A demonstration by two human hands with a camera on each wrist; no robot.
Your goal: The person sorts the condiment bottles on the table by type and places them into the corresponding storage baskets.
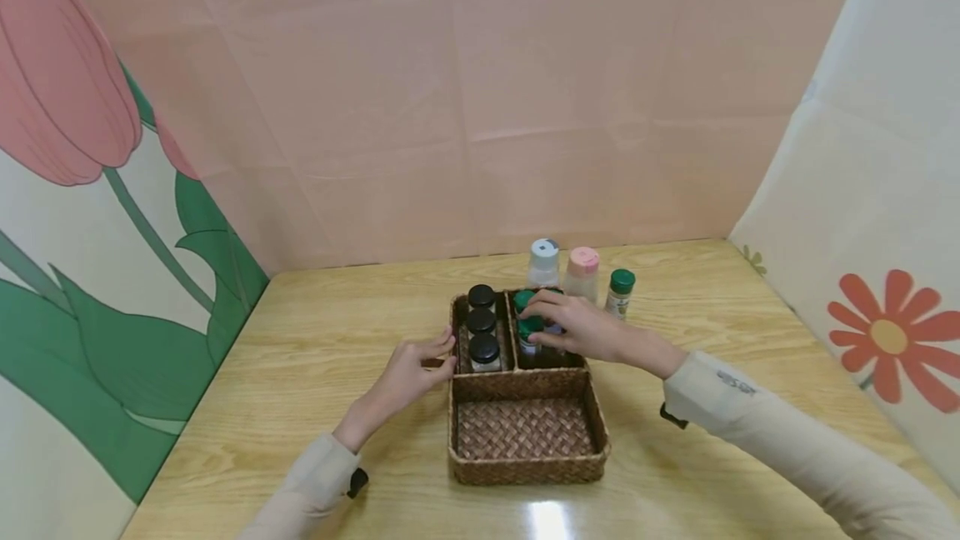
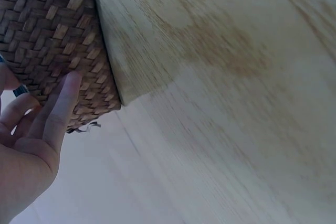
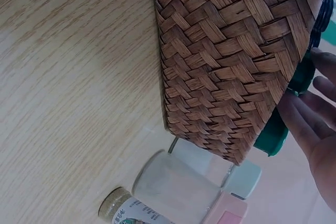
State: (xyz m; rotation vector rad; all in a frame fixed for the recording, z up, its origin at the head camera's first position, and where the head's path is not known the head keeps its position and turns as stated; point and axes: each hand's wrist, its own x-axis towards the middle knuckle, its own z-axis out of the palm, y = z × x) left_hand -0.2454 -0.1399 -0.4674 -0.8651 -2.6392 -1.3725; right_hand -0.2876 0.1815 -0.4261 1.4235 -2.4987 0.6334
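A brown woven basket (image 1: 528,471) with three compartments stands on the table. My left hand (image 1: 408,369) touches the outer face of its left wall; the left wrist view shows one finger straight along the weave. Over the back right compartment, my right hand (image 1: 581,327) pinches a spice jar by its green lid (image 1: 529,327) between thumb and fingers. Just behind it in the same compartment is another green lid (image 1: 523,301). Three black-lidded jars (image 1: 483,348) stand in a row in the back left compartment. The front compartment shows its bare woven floor.
Behind the basket's right side stand a bottle with a pale blue cap (image 1: 543,261) and one with a pink cap (image 1: 582,267). A green-capped spice jar (image 1: 620,294) stands to their right. A pink backdrop (image 1: 480,107) borders the wood-grain table (image 1: 337,307) at the back.
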